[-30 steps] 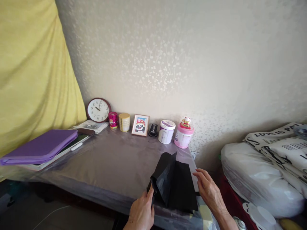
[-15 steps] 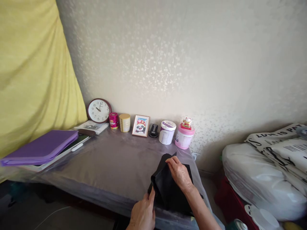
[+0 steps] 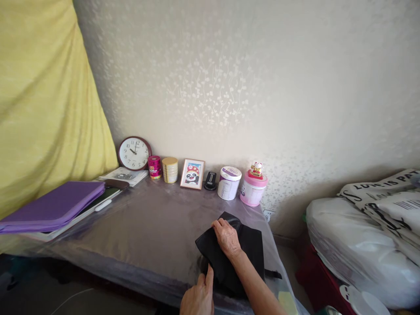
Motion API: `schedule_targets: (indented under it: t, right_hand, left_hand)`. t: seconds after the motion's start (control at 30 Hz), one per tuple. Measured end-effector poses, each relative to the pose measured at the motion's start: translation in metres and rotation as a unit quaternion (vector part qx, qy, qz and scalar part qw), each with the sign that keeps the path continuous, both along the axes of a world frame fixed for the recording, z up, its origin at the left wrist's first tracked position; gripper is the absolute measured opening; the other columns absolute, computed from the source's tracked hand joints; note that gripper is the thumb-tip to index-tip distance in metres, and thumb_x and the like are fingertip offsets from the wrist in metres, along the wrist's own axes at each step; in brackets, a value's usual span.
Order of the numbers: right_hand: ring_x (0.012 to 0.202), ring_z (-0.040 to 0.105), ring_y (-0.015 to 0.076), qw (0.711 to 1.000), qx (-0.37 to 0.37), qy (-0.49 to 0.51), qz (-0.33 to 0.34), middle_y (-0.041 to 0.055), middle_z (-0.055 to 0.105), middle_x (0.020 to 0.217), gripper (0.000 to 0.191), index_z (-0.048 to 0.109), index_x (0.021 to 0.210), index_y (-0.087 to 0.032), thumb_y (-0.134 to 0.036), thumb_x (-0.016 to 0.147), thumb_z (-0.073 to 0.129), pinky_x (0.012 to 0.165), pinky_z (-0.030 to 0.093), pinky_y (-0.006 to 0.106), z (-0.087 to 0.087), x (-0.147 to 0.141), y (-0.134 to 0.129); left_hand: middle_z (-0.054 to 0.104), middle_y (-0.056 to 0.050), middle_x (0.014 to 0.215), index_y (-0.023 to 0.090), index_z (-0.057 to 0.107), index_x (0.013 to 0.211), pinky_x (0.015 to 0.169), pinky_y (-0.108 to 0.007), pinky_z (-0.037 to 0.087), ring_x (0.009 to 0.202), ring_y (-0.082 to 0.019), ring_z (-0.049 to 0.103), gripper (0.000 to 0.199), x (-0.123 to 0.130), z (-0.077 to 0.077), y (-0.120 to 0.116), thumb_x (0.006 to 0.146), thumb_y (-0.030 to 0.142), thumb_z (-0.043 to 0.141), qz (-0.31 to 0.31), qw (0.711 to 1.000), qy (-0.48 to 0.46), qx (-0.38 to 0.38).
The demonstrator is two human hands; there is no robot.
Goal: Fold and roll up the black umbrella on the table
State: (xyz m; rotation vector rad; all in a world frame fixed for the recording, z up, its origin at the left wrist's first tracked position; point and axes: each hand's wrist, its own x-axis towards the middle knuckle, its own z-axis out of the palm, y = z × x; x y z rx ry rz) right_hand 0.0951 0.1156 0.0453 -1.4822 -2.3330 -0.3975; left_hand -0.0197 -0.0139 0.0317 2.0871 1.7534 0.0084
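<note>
A floppy black bag (image 3: 251, 249), soft and slightly shiny, lies near the right front corner of the table. A short strap (image 3: 273, 274) sticks out from its right side. My right hand (image 3: 227, 237) lies across its top with the fingers closed on a fold of the material. At the near left edge of the bag is my left hand (image 3: 200, 293), gripping there with the index finger stretched along the edge. The thumb side and the inside of the bag are hidden from me.
Along the wall stand a clock (image 3: 134, 153), a pink can (image 3: 154, 167), a yellow-lidded tub (image 3: 170, 169), a picture frame (image 3: 192, 174), a black device (image 3: 210, 180) and two tubs (image 3: 229, 186). A purple folder (image 3: 59, 205) lies left; white bags (image 3: 354, 249) are piled right.
My right hand has moved left and slightly down, carrying the bag's upper fold toward the left so it lies flatter. The strap at the right now shows more. My left hand has hardly moved.
</note>
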Motion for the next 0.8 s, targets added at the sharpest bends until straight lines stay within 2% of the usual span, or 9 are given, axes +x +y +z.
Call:
schedule_targets:
  t: [0.07, 0.17, 0.23, 0.3, 0.37, 0.43, 0.57, 0.7, 0.8]
  right_hand:
    - [0.076, 0.055, 0.0141, 1.000, -0.002, -0.004, 0.003, 0.0011, 0.058, 0.081, 0.016, 0.056, 0.087, -0.024, -0.022, 0.091, 0.041, 0.063, 0.040, 0.023, -0.002, 0.000, 0.002]
    - [0.076, 0.055, 0.0142, 1.000, -0.010, -0.007, 0.007, 0.0017, 0.059, 0.080, 0.017, 0.057, 0.086, -0.023, -0.021, 0.091, 0.040, 0.062, 0.040, 0.023, -0.003, 0.000, 0.003]
    - [0.076, 0.055, 0.0145, 1.000, -0.015, -0.008, 0.006, 0.0019, 0.059, 0.081, 0.017, 0.057, 0.086, -0.023, -0.021, 0.091, 0.040, 0.062, 0.039, 0.023, -0.002, 0.000, 0.003]
    - [0.076, 0.056, 0.0147, 1.000, -0.017, -0.007, 0.005, 0.0018, 0.060, 0.081, 0.017, 0.057, 0.087, -0.023, -0.021, 0.091, 0.040, 0.062, 0.039, 0.023, -0.002, 0.000, 0.002]
    - [0.075, 0.056, 0.0147, 1.000, -0.017, -0.005, 0.004, 0.0017, 0.060, 0.080, 0.018, 0.057, 0.086, -0.023, -0.020, 0.090, 0.040, 0.062, 0.040, 0.023, -0.002, -0.001, 0.002]
    - [0.076, 0.056, 0.0145, 1.000, -0.019, 0.002, 0.008, 0.0015, 0.061, 0.080, 0.018, 0.057, 0.086, -0.023, -0.019, 0.090, 0.040, 0.064, 0.040, 0.023, -0.002, 0.000, 0.003]
    - [0.079, 0.058, 0.0143, 0.997, -0.026, 0.070, 0.019, 0.0017, 0.063, 0.083, 0.017, 0.057, 0.094, -0.022, -0.021, 0.090, 0.040, 0.069, 0.042, 0.023, -0.003, 0.004, 0.001]
    - [0.082, 0.058, 0.0136, 0.984, -0.042, 0.157, 0.078, 0.0021, 0.065, 0.088, 0.022, 0.058, 0.092, -0.022, -0.024, 0.092, 0.036, 0.076, 0.043, 0.024, 0.001, 0.011, -0.016]
    - [0.088, 0.058, 0.0135, 0.975, -0.070, 0.146, 0.154, 0.0015, 0.065, 0.088, 0.025, 0.059, 0.089, -0.022, -0.024, 0.093, 0.035, 0.085, 0.042, 0.028, 0.003, 0.013, -0.032]
  left_hand:
    - [0.053, -0.014, 0.120, 0.018, 0.020, 0.139, 0.071, -0.028, 0.048, 0.087, -0.022, 0.063, 0.067, -0.002, -0.007, -0.002, 0.075, 0.008, 0.038, 0.010, 1.000, -0.010, 0.013]
    - [0.046, -0.016, 0.129, 0.013, 0.031, 0.135, 0.080, -0.032, 0.047, 0.104, -0.026, 0.056, 0.057, -0.008, -0.013, -0.004, 0.079, 0.019, 0.040, 0.035, 0.997, -0.017, 0.060]
    - [0.045, -0.013, 0.131, 0.017, 0.040, 0.129, 0.091, -0.035, 0.043, 0.115, -0.027, 0.048, 0.050, -0.012, -0.011, -0.002, 0.080, 0.024, 0.043, 0.028, 0.992, -0.027, 0.116]
    - [0.040, -0.008, 0.136, 0.023, 0.043, 0.127, 0.100, -0.039, 0.035, 0.121, -0.026, 0.041, 0.048, -0.013, -0.008, 0.002, 0.079, 0.027, 0.045, -0.014, 0.984, -0.050, 0.169]
    - [0.027, -0.004, 0.145, 0.027, 0.034, 0.133, 0.106, -0.041, 0.027, 0.128, -0.026, 0.031, 0.057, -0.012, -0.008, 0.009, 0.077, 0.027, 0.048, -0.069, 0.977, -0.068, 0.192]
    - [0.013, -0.002, 0.149, 0.027, 0.018, 0.139, 0.109, -0.045, 0.020, 0.134, -0.028, 0.019, 0.073, -0.009, -0.015, 0.015, 0.074, 0.024, 0.050, -0.103, 0.974, -0.069, 0.188]
    - [0.005, -0.002, 0.149, 0.026, 0.002, 0.140, 0.110, -0.046, 0.016, 0.136, -0.027, 0.010, 0.078, -0.002, -0.038, 0.020, 0.075, 0.020, 0.045, -0.108, 0.974, -0.065, 0.189]
    - [0.004, -0.002, 0.148, 0.025, -0.002, 0.139, 0.110, -0.044, 0.019, 0.136, -0.025, 0.010, 0.077, 0.004, -0.056, 0.021, 0.076, 0.008, 0.037, -0.095, 0.974, -0.035, 0.201]
    - [0.011, -0.004, 0.148, 0.025, 0.003, 0.140, 0.109, -0.041, 0.024, 0.135, -0.023, 0.014, 0.075, 0.008, -0.060, 0.022, 0.075, 0.002, 0.032, -0.088, 0.975, -0.025, 0.205]
